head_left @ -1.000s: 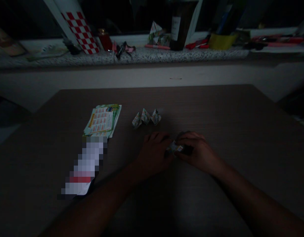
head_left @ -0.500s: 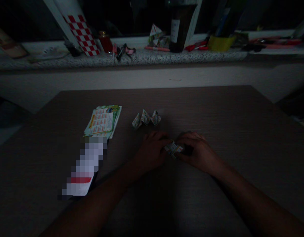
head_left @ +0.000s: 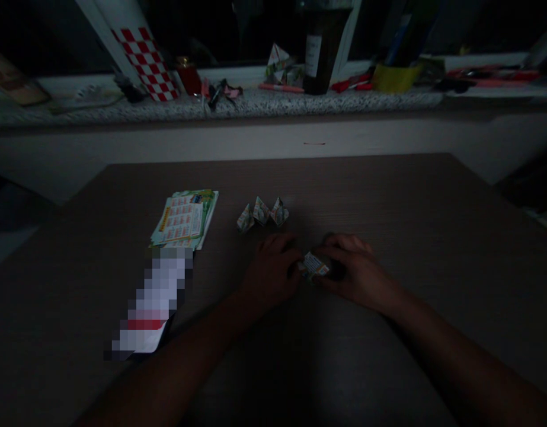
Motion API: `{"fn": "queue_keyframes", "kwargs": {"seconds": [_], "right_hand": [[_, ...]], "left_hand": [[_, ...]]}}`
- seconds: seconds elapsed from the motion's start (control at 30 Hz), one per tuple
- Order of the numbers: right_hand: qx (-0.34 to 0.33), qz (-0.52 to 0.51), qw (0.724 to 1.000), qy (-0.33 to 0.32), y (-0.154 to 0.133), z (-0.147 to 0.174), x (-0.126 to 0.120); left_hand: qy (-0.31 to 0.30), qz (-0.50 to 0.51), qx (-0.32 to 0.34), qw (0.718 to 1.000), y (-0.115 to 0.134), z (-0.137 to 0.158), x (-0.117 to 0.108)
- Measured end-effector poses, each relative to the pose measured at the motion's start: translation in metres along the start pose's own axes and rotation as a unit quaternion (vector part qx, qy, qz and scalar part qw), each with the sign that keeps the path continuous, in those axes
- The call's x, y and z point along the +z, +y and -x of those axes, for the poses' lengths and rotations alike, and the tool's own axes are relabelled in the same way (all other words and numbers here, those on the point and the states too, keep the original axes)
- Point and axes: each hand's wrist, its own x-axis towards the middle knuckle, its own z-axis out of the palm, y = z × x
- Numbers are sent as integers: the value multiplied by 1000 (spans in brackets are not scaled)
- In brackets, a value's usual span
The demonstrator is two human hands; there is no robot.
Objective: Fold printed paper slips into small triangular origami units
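I pinch the folded printed paper (head_left: 316,264) between thumb and forefinger of my right hand (head_left: 364,273), at its three o'clock side. My left hand (head_left: 273,270) meets its nine o'clock end, fingers bent; it's too dark to tell whether they grip. On the wood-grain desk (head_left: 389,196), three pointed folded-paper pieces (head_left: 261,212) sit between ten and eleven o'clock from it; a stack of printed slips (head_left: 181,219), between nine and ten.
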Motion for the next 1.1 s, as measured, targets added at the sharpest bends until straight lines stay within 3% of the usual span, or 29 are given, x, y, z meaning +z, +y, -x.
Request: {"fn": "queue_keyframes", "kwargs": {"seconds": [0.17, 0.33, 0.47, 0.63, 0.77, 1.1], "right_hand": [[-11, 30, 999, -12, -2, -4, -1], [-22, 19, 1000, -5, 0, -2, 0], [-42, -28, 999, 16, 7, 2, -1], [-92, -50, 994, -17, 13, 4, -5], [-95, -50, 994, -19, 14, 3, -6], [-98, -61, 993, -2, 17, 1, -3]], "left_hand": [[-35, -18, -7, 999, 4, -2, -1], [-33, -13, 1, 999, 3, 0, 1], [-20, -1, 24, 1000, 0, 2, 0], [-29, -1, 67, 997, 0, 2, -4], [-59, 11, 93, 994, 0, 2, -9], [-48, 43, 98, 993, -8, 1, -9]]}}
